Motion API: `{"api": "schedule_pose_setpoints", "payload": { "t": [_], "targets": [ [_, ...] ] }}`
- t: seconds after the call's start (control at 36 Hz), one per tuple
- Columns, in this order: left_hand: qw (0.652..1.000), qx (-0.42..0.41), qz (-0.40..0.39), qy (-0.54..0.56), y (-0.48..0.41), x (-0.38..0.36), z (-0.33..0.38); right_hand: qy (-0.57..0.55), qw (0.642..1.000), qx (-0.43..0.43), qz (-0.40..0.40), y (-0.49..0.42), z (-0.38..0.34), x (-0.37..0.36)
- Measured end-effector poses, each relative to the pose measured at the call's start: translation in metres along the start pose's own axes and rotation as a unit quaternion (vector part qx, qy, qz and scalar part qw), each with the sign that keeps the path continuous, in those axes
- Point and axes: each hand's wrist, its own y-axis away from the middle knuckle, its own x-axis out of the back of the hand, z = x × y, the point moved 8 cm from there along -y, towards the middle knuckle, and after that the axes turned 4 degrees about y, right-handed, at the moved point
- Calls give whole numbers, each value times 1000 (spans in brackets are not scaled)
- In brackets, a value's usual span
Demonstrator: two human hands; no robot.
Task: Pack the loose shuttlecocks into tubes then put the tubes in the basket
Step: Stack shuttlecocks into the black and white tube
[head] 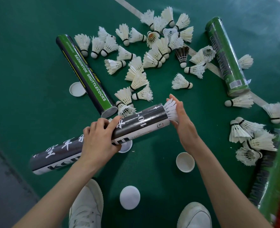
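The black-and-white printed cardboard tube (pixel 144 123) is held at a slant across the centre of the view, open end pointing up and to the right. A white feather shuttlecock (pixel 170 110) protrudes from that end, skirt outward.

The right hand (pixel 183 122) is flat, with its fingers straight and together and its palm against the feathers (no finger curls round them). The left hand (pixel 99 137) grips the tube near mid-length, fingers and thumb wrapped round it. Both forearms enter from the bottom edge.

A round white plastic cap (pixel 126 148) lies partly hidden behind the tube. Beyond it, loose white shuttlecocks (pixel 152 51) are scattered on the green court floor (pixel 29 63). They lie between a green-and-black tube (pixel 86 73) on the left and a green tube (pixel 224 53) on the right, both lying on the floor.
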Motion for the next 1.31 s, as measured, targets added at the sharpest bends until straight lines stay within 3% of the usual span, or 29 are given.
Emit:
{"api": "schedule_pose_setpoints", "payload": {
  "t": [0.14,0.28,0.58,0.69,0.78,0.92,1.08,1.19,1.31],
  "targets": [
    [1000,-3,2,-12,0,0,-3,15,999,-4,-41,1,0,-17],
    [1000,21,-7,17,0,-1,-7,13,1000,5,-21,0,-4,-19],
    [999,50,11,-8,-7,6,-27,38,991,-14,-131,-14,1,-52],
    [995,99,-26,2,-10,-1,-35,21,998,-49,-43,-48,2,-37],
    [990,136,-39,12,-12,-4,-47,72,995,-74,16,-72,10,-24],
    [990,139,-37,-6,-14,-1,-54,218,973,-63,-33,-103,9,-31],
    [989,141,-36,4,-15,-1,-54,257,960,-97,-58,-110,12,-40],
    [990,134,-36,-3,-15,-1,-53,238,968,-80,0,-100,16,-26],
    [992,119,-39,-15,-13,-3,-49,182,973,-53,129,-81,20,7]
  ]
}}
